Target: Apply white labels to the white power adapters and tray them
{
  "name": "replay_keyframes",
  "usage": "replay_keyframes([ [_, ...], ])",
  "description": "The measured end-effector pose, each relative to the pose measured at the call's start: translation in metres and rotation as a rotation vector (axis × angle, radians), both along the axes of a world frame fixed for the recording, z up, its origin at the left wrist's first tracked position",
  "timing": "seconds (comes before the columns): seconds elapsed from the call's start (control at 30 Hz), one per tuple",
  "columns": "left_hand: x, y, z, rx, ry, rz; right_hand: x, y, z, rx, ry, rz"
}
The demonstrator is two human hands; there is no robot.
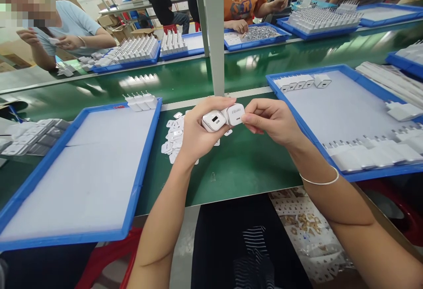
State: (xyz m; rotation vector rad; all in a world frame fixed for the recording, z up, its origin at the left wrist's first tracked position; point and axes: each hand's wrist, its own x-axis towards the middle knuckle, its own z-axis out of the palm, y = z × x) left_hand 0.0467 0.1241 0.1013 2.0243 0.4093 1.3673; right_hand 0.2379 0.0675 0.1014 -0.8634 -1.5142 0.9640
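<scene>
My left hand (pixel 194 126) is closed around a white charger (pixel 214 121), whose end with a dark port and a smaller slot faces me. Against it sits a second white piece with a rounded-square face plate (pixel 235 113), bearing faint grey lettering and one slot. My right hand (pixel 272 119) pinches that plate's right edge between thumb and forefinger. How much body lies behind the plate is hidden. Loose small white plates (pixel 174 137) lie in a pile on the green table (pixel 238 165), partly behind my left hand.
On the left is a blue-rimmed tray (pixel 130 192) with several plug chargers (pixel 142 101) at its far corner. Another blue-rimmed tray (pixel 297 117) on the right holds rows of chargers (pixel 373 154). A grey post (pixel 217 33) rises ahead. Co-workers sit across the green belt (pixel 178 77).
</scene>
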Motion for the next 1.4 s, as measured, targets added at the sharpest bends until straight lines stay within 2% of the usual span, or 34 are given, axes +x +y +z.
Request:
replay_keyframes([
  [0.6,0.001,0.001,-0.004,-0.056,0.018,0.009,0.0,-0.002,-0.001,0.079,-0.131,-0.11],
  [0.77,0.003,-0.002,-0.004,-0.099,0.011,0.017,-0.002,-0.001,-0.001,0.021,-0.11,-0.113],
  [0.93,0.002,0.0,-0.005,-0.151,0.015,-0.017,-0.001,0.003,-0.003,-0.095,-0.085,-0.045],
  [1.03,0.0,0.005,-0.005,-0.168,0.021,-0.008,0.001,0.012,-0.01,-0.141,-0.024,-0.001],
  [1.1,-0.002,0.01,-0.005,-0.188,0.004,0.016,0.003,0.021,-0.02,-0.165,0.015,-0.051],
  [1.17,-0.003,0.015,-0.007,-0.205,-0.021,0.04,0.002,0.032,-0.033,-0.209,-0.129,-0.207],
  [1.27,-0.003,0.018,-0.009,-0.183,-0.048,0.098,-0.003,0.043,-0.055,-0.305,-0.518,-0.415],
  [1.4,0.001,0.014,-0.012,-0.134,-0.044,0.141,-0.016,0.048,-0.073,-0.351,-0.706,-0.452],
])
